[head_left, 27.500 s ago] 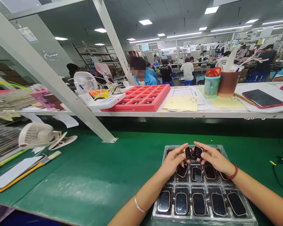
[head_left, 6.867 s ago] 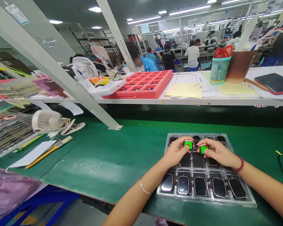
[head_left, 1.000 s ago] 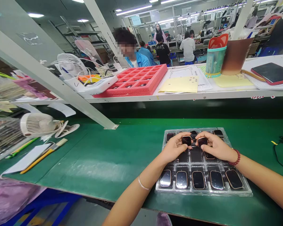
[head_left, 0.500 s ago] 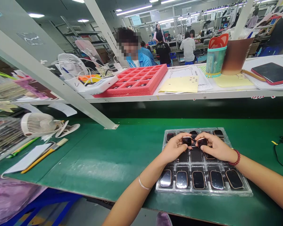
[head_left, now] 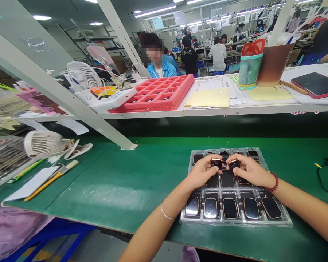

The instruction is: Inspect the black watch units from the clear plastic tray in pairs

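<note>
A clear plastic tray [head_left: 236, 222] lies on the green bench, with several smartwatch faces such as a front-row one [head_left: 230, 208] in its pockets. Over the tray's middle, my left hand [head_left: 205, 170] is closed around a dark smartwatch face [head_left: 216, 163], its screen turned toward me. Close beside it, my right hand [head_left: 247, 169] pinches a second smartwatch face [head_left: 234, 165] between thumb and fingers. The two held pieces are nearly side by side. Part of the tray's back and middle rows is hidden behind my hands.
A white fan [head_left: 45, 143], a brush [head_left: 53, 180] and a notepad [head_left: 32, 183] lie at the left. On the raised shelf [head_left: 207, 112] stand a red foam tray [head_left: 177, 96], a teal cup [head_left: 250, 71] and a phone [head_left: 318, 84]. A slanted post [head_left: 98, 122] meets the bench.
My hands and both smartwatch faces stay almost in place. Across the shelf, the person in blue has shifted slightly to the right.
</note>
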Demonstrator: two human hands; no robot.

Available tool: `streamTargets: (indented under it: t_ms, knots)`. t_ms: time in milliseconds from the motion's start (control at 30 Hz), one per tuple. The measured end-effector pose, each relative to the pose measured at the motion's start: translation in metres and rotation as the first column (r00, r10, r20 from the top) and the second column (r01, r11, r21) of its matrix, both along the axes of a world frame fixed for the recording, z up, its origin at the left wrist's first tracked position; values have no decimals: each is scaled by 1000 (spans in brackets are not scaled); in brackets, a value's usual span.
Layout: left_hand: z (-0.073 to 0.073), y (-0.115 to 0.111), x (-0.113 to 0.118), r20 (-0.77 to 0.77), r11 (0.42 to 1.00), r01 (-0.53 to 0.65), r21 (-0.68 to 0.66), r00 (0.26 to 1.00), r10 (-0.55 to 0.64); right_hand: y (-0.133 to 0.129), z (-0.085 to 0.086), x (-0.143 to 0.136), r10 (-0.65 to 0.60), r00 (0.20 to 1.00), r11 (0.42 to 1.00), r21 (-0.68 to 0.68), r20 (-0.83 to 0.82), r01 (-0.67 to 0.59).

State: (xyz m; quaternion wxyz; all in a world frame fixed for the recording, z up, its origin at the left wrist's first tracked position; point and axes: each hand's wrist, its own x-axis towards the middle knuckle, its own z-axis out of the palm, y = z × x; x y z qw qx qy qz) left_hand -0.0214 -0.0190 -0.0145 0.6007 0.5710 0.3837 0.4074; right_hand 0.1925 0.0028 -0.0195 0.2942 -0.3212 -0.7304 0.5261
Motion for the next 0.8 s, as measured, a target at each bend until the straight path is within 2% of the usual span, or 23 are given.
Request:
streamTargets:
  t_ms: [167, 333, 500, 667, 800]
  knots:
    - [-1, 1, -1, -70, 1000, -16, -15, 997, 15, -1, 3, -1, 21, 999, 997, -78, -32, -24]
    - [0, 1, -1, -58, 1000, -8, -5, 998, 8, -2, 4, -1, 23, 1000, 1000, -3, 21, -23]
    - [1, 0, -1, -91, 1000, -6, -12, 996, 5, -1, 2, -1, 43, 999, 998, -52, -3, -44]
    - [1, -1, -1, -36, 1000, 8, 3, 999, -8, -1, 3, -1, 20, 1000, 999, 43, 6, -20]
    - [-3, 0, -2, -52, 1000, 19, -3, 998, -19, -1, 4, -1, 14, 1000, 998, 56, 26, -16]
